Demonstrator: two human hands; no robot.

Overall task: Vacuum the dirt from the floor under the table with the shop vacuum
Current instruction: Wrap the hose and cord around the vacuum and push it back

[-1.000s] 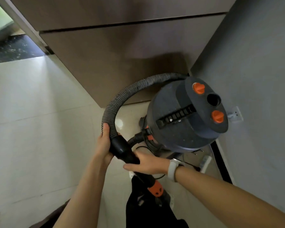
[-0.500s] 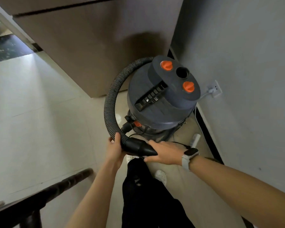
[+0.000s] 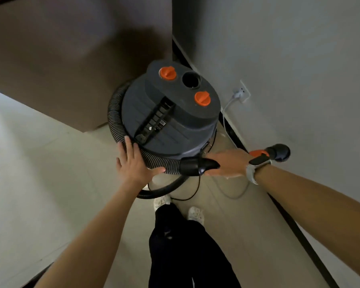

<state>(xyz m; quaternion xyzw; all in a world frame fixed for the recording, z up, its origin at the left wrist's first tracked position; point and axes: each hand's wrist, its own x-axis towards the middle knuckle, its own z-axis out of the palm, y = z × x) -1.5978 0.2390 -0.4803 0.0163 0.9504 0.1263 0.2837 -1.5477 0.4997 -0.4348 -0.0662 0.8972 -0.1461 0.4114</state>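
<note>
**Both hands at the vacuum hose**

The shop vacuum (image 3: pixel 170 119) stands at the centre of the frame on the tiled floor (image 3: pixel 40 173), in the corner between a brown cabinet (image 3: pixel 71 59) and the grey wall (image 3: pixel 289 80). Its ribbed hose (image 3: pixel 114 119) curls round its left side. The left hand (image 3: pixel 136 163) rests on the hose with straight, spread fingers. The right hand (image 3: pixel 227 164) lies behind the black hose cuff (image 3: pixel 195 166); whether it grips cannot be told. A white cord (image 3: pixel 227 113) runs to the wall socket (image 3: pixel 243 92) at right.
</note>
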